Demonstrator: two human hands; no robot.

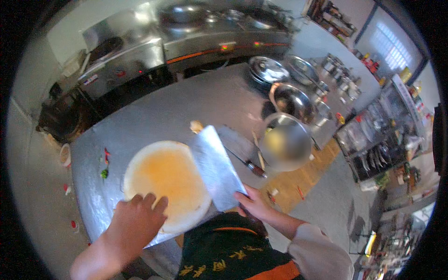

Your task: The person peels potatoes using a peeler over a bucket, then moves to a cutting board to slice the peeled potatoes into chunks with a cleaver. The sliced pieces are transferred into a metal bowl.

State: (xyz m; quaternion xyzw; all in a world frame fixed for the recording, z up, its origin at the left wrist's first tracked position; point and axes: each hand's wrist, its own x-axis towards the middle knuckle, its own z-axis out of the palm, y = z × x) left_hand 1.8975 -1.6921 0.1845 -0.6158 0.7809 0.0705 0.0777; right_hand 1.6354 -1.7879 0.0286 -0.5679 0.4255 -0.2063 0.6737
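My right hand (250,203) grips a broad-bladed cleaver (217,168) by its handle, the blade slanting up and left over the right edge of a round cutting board (168,178). The board is whitish with an orange-stained middle. Over its lower left part is my left hand (141,213), fingers bent and a little apart; whether the fingertips touch the board cannot be told. Beyond the blade's far end lies a small pale piece of food (196,126). Another knife with a dark handle (256,169) lies on the steel table to the right.
A metal bowl (302,154) stands right of the knives, with a wok (292,101) and a lidded pot (268,70) behind. Red and green scraps (104,173) lie left of the board on the steel table (105,140). Stoves (227,38) line the back wall.
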